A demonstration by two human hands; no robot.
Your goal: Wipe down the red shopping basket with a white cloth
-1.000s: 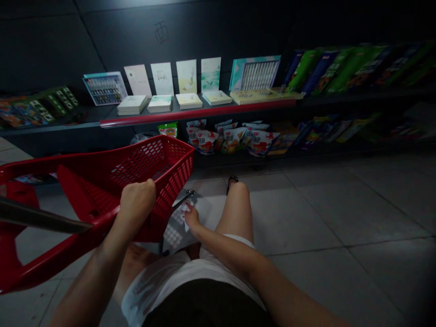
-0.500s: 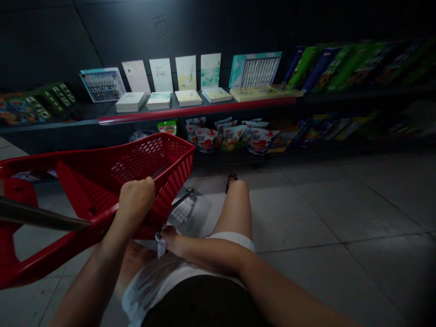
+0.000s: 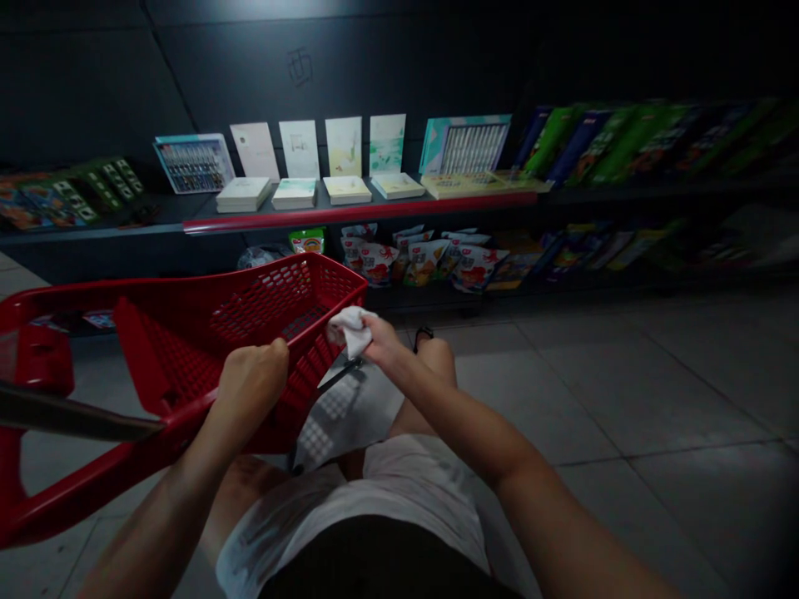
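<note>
A red plastic shopping cart [image 3: 250,304] with perforated basket walls stands at the left, in front of a dark shelf. My left hand [image 3: 255,381] is closed around its near rim. Gripped in my right hand [image 3: 382,343] is a crumpled white cloth [image 3: 350,329], close against the outside of the basket's right front corner. The cloth hides part of that corner, and whether it presses on the rim I cannot tell. Inside the basket, no goods show in the visible part.
Books stand and lie stacked on the upper shelf [image 3: 349,213], which has a red edge strip. Snack bags [image 3: 430,258] fill the lower shelf. Green and blue packages [image 3: 587,146] line the right side. A grey bar [image 3: 81,412] crosses the cart handle. Tiled floor [image 3: 562,366] spreads to the right.
My right hand has risen with the white cloth from low beside my lap to the basket's front corner. My left hand keeps its hold on the rim.
</note>
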